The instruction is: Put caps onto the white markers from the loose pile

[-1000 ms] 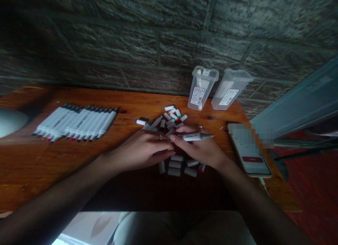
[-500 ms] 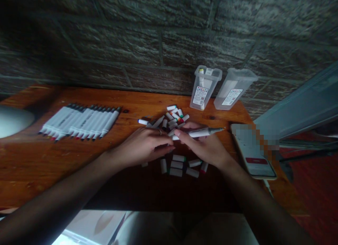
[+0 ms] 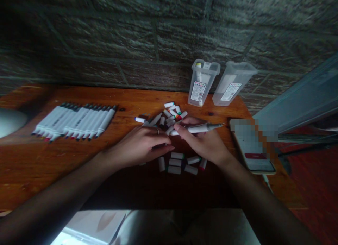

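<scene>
Closest to the camera, a pale sheet or cloth (image 3: 92,227) lies below the table edge, near the person's lap; the view there is too dark to say which it is.

On the wooden table (image 3: 39,160), a small group of loose marker caps (image 3: 179,163) lies in short rows just before the hands, probably put there so they do not mix with the others. The left hand (image 3: 144,144) rests palm down on the table with the fingers curled over something small; I cannot tell if it grips a cap or only covers it. The right hand (image 3: 204,143) grasps a white marker (image 3: 196,129) between thumb and fingers. The marker lies almost level, its grey tip pointing to the right, away from the left hand, so the end beside the left fingers is free to be worked on.

Behind the hands is a second, looser pile of caps (image 3: 171,115). Far to the left, a neat row of markers (image 3: 76,121) lies side by side. To the right, a phone (image 3: 255,157) lies near the table edge.

At the back, two clear plastic boxes (image 3: 202,83) stand leaning against the dark stone-pattern wall (image 3: 158,37), one with a few markers inside.
</scene>
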`<state>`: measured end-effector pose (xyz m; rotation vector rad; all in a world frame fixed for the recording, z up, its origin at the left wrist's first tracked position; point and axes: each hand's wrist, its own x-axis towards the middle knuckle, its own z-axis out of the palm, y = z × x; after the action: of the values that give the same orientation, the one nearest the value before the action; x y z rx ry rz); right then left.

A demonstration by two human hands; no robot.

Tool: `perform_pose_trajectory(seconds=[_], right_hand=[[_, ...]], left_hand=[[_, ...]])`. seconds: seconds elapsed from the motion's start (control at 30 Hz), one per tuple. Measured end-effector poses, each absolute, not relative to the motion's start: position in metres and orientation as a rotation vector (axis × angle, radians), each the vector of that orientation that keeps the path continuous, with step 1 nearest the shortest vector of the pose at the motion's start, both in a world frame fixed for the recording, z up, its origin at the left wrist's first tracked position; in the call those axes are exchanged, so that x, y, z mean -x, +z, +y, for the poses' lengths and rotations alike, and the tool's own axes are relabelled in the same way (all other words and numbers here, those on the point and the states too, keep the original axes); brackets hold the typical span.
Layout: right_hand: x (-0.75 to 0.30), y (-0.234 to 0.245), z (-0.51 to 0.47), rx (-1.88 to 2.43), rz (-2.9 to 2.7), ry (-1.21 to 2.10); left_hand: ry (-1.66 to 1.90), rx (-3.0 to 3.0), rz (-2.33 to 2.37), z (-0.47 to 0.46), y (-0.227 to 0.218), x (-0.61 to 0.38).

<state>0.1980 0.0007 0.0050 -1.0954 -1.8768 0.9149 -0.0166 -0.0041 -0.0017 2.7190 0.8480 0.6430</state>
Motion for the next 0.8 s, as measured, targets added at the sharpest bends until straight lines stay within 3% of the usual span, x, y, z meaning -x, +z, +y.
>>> perform_pose_trajectory(seconds=[0.27, 0.8], right_hand=[[-0.196, 0.0021, -0.0019, 1.184, -2.044, 0.678], [-0.1997, 0.0034, -0.0009, 1.218, -2.131, 0.659]], left_hand=[[0.611, -2.747, 0.811, -0.0032, -0.004, 0.0184], [0.606, -2.791, 0.815, -0.0039, -0.0076, 0.0158]])
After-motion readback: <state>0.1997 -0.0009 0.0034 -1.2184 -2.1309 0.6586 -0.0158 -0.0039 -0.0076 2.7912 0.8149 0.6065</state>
